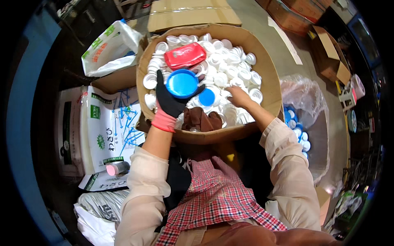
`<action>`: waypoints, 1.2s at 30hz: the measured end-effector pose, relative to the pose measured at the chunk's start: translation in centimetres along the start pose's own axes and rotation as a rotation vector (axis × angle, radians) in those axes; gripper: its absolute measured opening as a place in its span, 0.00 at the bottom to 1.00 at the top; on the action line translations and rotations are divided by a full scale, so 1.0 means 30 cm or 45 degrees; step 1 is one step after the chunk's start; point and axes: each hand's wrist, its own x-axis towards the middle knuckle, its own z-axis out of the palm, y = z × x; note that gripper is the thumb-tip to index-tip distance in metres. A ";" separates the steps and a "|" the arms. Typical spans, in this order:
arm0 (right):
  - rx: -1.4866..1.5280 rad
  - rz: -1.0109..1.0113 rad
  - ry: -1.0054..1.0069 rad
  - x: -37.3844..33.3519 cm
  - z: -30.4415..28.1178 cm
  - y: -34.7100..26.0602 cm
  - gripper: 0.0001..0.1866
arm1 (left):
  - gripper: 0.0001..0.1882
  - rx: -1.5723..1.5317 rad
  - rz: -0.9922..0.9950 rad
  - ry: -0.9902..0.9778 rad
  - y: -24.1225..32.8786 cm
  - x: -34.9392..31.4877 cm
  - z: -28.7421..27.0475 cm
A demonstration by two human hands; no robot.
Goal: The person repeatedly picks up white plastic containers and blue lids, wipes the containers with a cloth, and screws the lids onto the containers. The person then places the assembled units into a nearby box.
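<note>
Hands are held apart over a heap of white plastic caps [232,71]. By the black-gloved left hand [170,102], a blue round lid [182,83] is cradled, framed between the spread thumb and the fingers. The bare right hand [239,97] is lowered to the caps with its fingers bent; whether a cap is gripped cannot be told. Between the hands, a blue disc [206,97] is seen among the caps. Just beyond the left hand, a red pouch [185,56] is laid on the heap, and a brown bundle [203,119] is placed on the near side of both hands. The heap is enclosed by a cardboard box [269,78]. Farther left of the left hand, thin blue sticks [132,136] are scattered over a printed white sack [99,158]; well right of the right hand, blue and white caps [303,143] are gathered near clear plastic [305,96].
</note>
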 end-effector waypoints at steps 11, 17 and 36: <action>-0.386 0.306 -0.376 0.043 0.173 0.267 0.40 | 0.49 0.240 -0.102 -0.353 0.009 0.002 0.034; -0.418 0.285 -0.375 0.031 0.117 0.258 0.36 | 0.40 1.399 0.208 -0.023 -0.030 -0.020 0.000; 2.070 -0.301 0.081 -0.289 -0.403 -0.175 0.38 | 0.39 0.248 -0.201 -0.065 -0.146 0.032 0.039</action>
